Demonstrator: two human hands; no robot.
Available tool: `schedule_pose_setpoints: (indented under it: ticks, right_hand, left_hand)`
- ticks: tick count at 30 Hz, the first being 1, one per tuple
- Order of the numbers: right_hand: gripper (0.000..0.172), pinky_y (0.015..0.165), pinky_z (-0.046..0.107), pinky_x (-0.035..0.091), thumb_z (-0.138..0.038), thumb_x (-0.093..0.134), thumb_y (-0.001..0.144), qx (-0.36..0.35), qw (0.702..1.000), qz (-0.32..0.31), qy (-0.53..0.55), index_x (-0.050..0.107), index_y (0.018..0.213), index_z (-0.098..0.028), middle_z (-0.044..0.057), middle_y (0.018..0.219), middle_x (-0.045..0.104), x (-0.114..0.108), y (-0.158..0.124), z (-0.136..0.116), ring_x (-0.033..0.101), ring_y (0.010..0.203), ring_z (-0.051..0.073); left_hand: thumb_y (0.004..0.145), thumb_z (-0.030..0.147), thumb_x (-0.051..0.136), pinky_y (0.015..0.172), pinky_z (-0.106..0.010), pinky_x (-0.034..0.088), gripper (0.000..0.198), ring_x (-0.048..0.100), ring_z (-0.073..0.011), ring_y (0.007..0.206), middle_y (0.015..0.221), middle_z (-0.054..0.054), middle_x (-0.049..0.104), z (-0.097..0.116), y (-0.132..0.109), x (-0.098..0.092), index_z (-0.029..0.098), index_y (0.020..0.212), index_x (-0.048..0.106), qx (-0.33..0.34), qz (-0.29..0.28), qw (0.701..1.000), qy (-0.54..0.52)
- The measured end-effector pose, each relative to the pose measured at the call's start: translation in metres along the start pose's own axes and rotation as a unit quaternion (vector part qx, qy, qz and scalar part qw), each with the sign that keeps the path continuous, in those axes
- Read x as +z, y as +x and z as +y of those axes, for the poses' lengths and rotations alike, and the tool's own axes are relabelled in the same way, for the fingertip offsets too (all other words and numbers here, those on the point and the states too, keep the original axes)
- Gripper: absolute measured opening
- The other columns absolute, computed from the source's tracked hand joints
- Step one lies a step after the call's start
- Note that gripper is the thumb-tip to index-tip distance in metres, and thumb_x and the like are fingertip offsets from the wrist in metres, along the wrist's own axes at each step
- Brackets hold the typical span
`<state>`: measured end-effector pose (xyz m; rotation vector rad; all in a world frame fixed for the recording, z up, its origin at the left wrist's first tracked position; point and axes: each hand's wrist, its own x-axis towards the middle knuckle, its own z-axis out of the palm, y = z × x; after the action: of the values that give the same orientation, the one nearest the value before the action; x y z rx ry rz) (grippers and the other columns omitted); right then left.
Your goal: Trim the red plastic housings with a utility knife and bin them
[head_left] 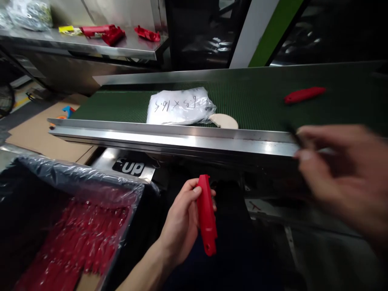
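My left hand (183, 218) is closed round a long red plastic piece (206, 216), held tilted near upright in front of the conveyor, with a small hole at its lower end. At the right, my right hand (345, 173) is smeared by motion over the belt's near rail. Thumb and fingers pinch a thin dark tool (294, 133), too blurred to name. Beyond that hand, a similar red plastic piece (304, 95) lies on the green conveyor belt (254, 97).
A plastic bag with handwriting (178, 107) and a beige rounded piece (224, 121) lie by the metal rail (188, 139). A lined bin (81, 171) at lower left holds many red pieces (91, 230). More red parts (103, 33) sit on the steel shelf (133, 51).
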<state>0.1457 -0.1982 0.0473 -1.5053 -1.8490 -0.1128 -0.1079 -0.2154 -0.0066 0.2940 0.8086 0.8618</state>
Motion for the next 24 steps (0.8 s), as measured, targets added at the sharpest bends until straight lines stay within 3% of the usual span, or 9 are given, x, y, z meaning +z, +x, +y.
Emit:
schedule_pose_setpoints:
  ticks: [3, 6, 13, 17, 20, 24]
  right_hand:
    - [0.040, 0.084, 0.026, 0.051, -0.012, 0.055, 0.092, -0.024, 0.983, -0.128, 0.133, 0.058, 0.130, -0.025, 0.002, 0.113, 0.065, 0.017, -0.023, -0.039, 0.063, 0.096, 0.014]
    - [0.043, 0.078, 0.025, 0.050, -0.008, 0.052, 0.094, -0.016, 0.951, -0.201, 0.234, 0.055, 0.134, -0.024, 0.003, 0.108, 0.065, 0.032, -0.032, -0.052, 0.061, 0.094, 0.013]
    - [0.037, 0.082, 0.024, 0.048, -0.005, 0.051, 0.094, -0.023, 0.957, -0.180, 0.226, 0.061, 0.126, -0.019, 0.006, 0.107, 0.061, 0.037, -0.035, -0.054, 0.059, 0.097, 0.012]
    - [0.032, 0.089, 0.017, 0.046, -0.011, 0.052, 0.096, 0.072, 0.950, -0.170, 0.251, 0.060, 0.123, -0.025, 0.001, 0.114, 0.061, 0.040, -0.043, -0.060, 0.059, 0.103, 0.009]
    - [0.029, 0.087, 0.013, 0.047, -0.020, 0.055, 0.096, 0.137, 0.930, -0.197, 0.279, 0.058, 0.123, -0.033, -0.004, 0.110, 0.063, 0.042, -0.055, -0.061, 0.060, 0.101, 0.007]
    - [0.030, 0.076, 0.010, 0.050, -0.026, 0.058, 0.094, 0.146, 0.907, -0.254, 0.303, 0.055, 0.123, -0.036, -0.005, 0.105, 0.063, 0.041, -0.075, -0.061, 0.061, 0.094, 0.007]
  left_hand:
    - [0.093, 0.028, 0.052, 0.061, -0.023, 0.045, 0.017, 0.056, -0.0124, 0.072, 0.094, -0.004, 0.061, -0.002, -0.008, 0.003, 0.019, 0.108, 0.054, 0.001, 0.006, 1.000, 0.015]
    - [0.093, 0.025, 0.050, 0.057, -0.022, 0.043, 0.015, 0.055, -0.0115, 0.068, 0.092, -0.004, 0.061, -0.004, -0.012, 0.005, 0.019, 0.106, 0.055, 0.007, -0.003, 1.000, 0.015]
    - [0.094, 0.026, 0.045, 0.051, -0.020, 0.039, 0.015, 0.054, -0.0112, 0.062, 0.090, -0.005, 0.061, -0.006, -0.014, 0.008, 0.018, 0.098, 0.057, -0.017, -0.020, 0.999, -0.022]
    - [0.093, 0.025, 0.048, 0.060, -0.023, 0.047, 0.016, 0.057, -0.0134, 0.071, 0.094, -0.006, 0.062, -0.005, -0.013, 0.012, 0.018, 0.103, 0.059, -0.006, 0.024, 0.999, -0.025]
    - [0.091, 0.024, 0.051, 0.068, -0.026, 0.051, 0.017, 0.059, -0.0149, 0.075, 0.094, -0.007, 0.064, -0.004, -0.009, 0.012, 0.018, 0.104, 0.060, 0.011, 0.064, 0.997, -0.038]
    - [0.090, 0.020, 0.050, 0.069, -0.025, 0.053, 0.019, 0.062, -0.0145, 0.075, 0.094, -0.008, 0.065, 0.000, 0.000, 0.010, 0.018, 0.105, 0.061, 0.033, 0.083, 0.994, -0.060]
